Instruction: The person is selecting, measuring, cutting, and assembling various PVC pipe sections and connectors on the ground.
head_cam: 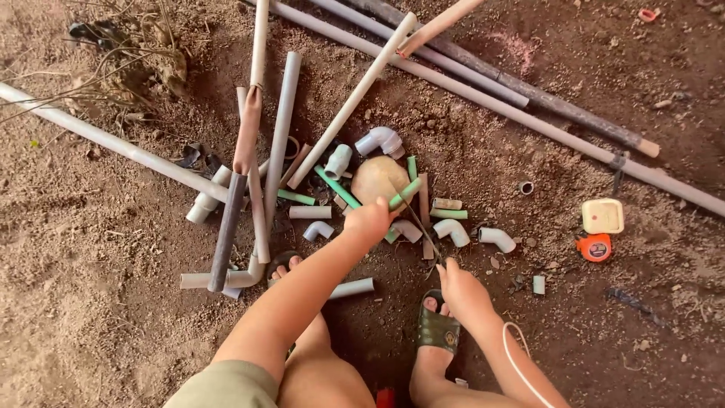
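A short green pipe piece (pixel 405 192) is gripped by the left hand (pixel 368 221), fingers closed around its near end, and it is held across a rounded tan stone (pixel 377 178) in the middle of the scattered fittings. A thin blade (pixel 420 224) is clasped in the right hand (pixel 462 291), nearer and to the right. White elbow fittings (pixel 453 230) lie just right. An orange tape measure (pixel 595 247) rests well right on the dirt.

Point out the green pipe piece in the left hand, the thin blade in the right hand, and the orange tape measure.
green pipe piece (pixel 405 192), head view, mid-length.
thin blade (pixel 420 224), head view, middle.
orange tape measure (pixel 596 247), head view, case centre.
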